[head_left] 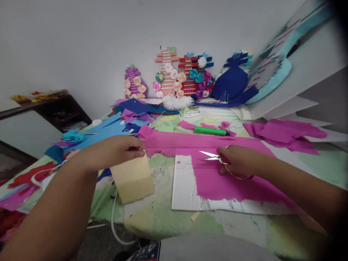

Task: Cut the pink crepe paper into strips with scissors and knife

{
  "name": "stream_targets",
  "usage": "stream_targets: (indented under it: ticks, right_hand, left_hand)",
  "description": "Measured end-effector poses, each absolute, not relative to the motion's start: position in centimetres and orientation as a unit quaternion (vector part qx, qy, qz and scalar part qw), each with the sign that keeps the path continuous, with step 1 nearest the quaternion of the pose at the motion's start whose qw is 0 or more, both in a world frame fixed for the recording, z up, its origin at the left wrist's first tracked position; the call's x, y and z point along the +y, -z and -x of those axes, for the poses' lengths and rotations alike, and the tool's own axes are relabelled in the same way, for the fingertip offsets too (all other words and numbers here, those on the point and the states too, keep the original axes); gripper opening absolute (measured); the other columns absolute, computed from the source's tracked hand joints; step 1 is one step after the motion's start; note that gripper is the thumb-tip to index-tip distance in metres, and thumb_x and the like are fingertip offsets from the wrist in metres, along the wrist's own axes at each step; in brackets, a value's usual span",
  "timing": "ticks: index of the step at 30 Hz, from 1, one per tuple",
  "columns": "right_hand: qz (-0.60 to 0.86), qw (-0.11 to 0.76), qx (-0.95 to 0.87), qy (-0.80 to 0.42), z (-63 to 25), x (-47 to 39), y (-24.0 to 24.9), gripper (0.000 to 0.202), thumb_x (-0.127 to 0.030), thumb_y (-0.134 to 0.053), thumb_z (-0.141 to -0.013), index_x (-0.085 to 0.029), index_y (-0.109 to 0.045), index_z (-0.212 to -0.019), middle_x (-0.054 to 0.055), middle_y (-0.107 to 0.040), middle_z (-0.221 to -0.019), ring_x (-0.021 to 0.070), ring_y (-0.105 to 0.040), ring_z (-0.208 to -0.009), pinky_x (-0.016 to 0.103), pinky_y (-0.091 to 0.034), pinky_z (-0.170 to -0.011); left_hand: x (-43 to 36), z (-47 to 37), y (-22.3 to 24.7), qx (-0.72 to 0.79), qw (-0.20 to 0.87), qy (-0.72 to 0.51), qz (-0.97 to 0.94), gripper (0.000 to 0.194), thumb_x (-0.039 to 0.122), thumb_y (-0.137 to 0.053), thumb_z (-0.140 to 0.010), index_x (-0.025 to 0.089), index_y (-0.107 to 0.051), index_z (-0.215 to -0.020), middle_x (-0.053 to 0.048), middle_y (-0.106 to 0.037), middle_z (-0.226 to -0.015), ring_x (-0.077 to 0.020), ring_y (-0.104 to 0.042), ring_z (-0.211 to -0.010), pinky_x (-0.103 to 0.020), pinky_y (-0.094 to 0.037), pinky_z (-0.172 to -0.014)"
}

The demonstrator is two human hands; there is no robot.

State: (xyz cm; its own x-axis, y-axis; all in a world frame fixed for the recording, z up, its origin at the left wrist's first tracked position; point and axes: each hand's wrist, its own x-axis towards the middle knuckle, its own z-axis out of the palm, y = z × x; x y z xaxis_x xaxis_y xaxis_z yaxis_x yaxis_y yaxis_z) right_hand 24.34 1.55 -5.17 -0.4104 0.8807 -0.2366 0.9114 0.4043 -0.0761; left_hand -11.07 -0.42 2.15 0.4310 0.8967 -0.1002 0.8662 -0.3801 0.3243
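"How's the left hand (129, 148)?"

"Its grip pinches the top edge of a pale yellow rectangular paper sheet (134, 178), held over the stained green-and-white table (163, 219)."

"And the right hand (239, 161)?"

"Its grip is wrapped around gold-handled metal scissors (216, 157), blades slightly apart, above a large magenta sheet (217, 185) partly covering a white board (182, 186)."

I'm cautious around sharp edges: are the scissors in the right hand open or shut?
Open, slightly: the scissors in the right hand show two blades spreading from the pivot, with their tips apart.
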Motion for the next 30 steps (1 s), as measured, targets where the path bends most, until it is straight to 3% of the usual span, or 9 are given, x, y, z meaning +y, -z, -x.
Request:
stream_targets:
  ticks: [6,12,16,21,24,27,30]
  right_hand:
    - [-0.574,0.052,0.81,0.106,-25.2,-1.1,6.0,0.035,-0.053,-0.053,-0.066,-0.021,-0.052,-0.081,0.006,-0.055,-0.079,0.0186,-0.052,-0.066,0.026,-0.033,-0.051]
    - [-0.59,-0.034,0.8,0.104,-27.0,-1.7,5.2,0.037,-0.042,-0.057,-0.067,-0.019,-0.052,-0.095,0.01,-0.057,-0.092,0.023,-0.054,-0.079,0.029,-0.039,-0.059]
    - [-0.551,-0.178,0.755,0.308,-27.2,-2.3,4.3,0.036,-0.043,-0.055,-0.071,-0.019,-0.047,-0.097,0.01,-0.055,-0.106,0.0225,-0.055,-0.089,0.032,-0.045,-0.067]
    - [-0.498,-0.314,0.604,0.538,-24.3,-3.8,4.8,0.036,-0.039,-0.061,-0.067,-0.017,-0.045,-0.091,0.008,-0.06,-0.095,0.02,-0.058,-0.084,0.034,-0.048,-0.071]
    - [-0.487,-0.356,0.489,0.631,-23.2,-4.6,5.5,0.037,-0.033,-0.06,-0.068,-0.019,-0.044,-0.098,0.008,-0.059,-0.099,0.0192,-0.06,-0.081,0.035,-0.05,-0.071]
    - [-0.521,-0.357,0.432,0.644,-23.6,-4.5,6.1,0.041,-0.029,-0.058,-0.07,-0.021,-0.041,-0.107,0.009,-0.058,-0.103,0.0194,-0.061,-0.08,0.035,-0.051,-0.07]
    - [-0.556,-0.341,0.446,0.612,-24.5,-3.6,6.7,0.045,-0.03,-0.059,-0.07,-0.021,-0.04,-0.11,0.01,-0.057,-0.105,0.0195,-0.06,-0.083,0.035,-0.051,-0.071]
  left_hand:
    - [1.7,9.1,-3.2,0.52,0.313,-0.147,-0.781,0.028,0.045,-0.055,-0.072,0.018,-0.058,-0.08,0.001,-0.057,-0.068,-0.012,-0.052,-0.059,-0.018,-0.039,-0.05]
    - [2.2,5.0,-1.0,0.463,0.342,-0.139,-0.806,0.023,0.039,-0.054,-0.072,0.016,-0.058,-0.075,0.003,-0.053,-0.065,-0.0099,-0.049,-0.059,-0.018,-0.038,-0.053]
    - [2.7,0.7,-0.4,0.422,0.358,-0.117,-0.825,0.025,0.04,-0.051,-0.074,0.018,-0.061,-0.08,0.002,-0.059,-0.073,-0.0133,-0.054,-0.069,-0.02,-0.04,-0.058]
    - [4.0,-5.4,-0.5,0.319,0.32,-0.142,-0.881,0.021,0.032,-0.051,-0.076,0.017,-0.063,-0.082,0.002,-0.062,-0.081,-0.0139,-0.055,-0.079,-0.021,-0.039,-0.067]
    - [3.7,-6.6,-0.6,0.367,0.296,-0.175,-0.864,0.023,0.035,-0.05,-0.077,0.018,-0.063,-0.083,0.001,-0.062,-0.079,-0.0139,-0.054,-0.073,-0.022,-0.039,-0.06]
    - [1.4,-5.4,0.6,0.44,0.12,-0.251,-0.854,0.034,0.035,-0.038,-0.084,0.015,-0.059,-0.068,-0.001,-0.055,-0.063,-0.0137,-0.048,-0.059,-0.025,-0.033,-0.052]
    - [-2.7,-3.5,3.7,0.325,0.006,-0.192,-0.926,0.033,0.031,-0.038,-0.084,0.015,-0.056,-0.062,-0.003,-0.052,-0.06,-0.0141,-0.044,-0.055,-0.027,-0.029,-0.049]
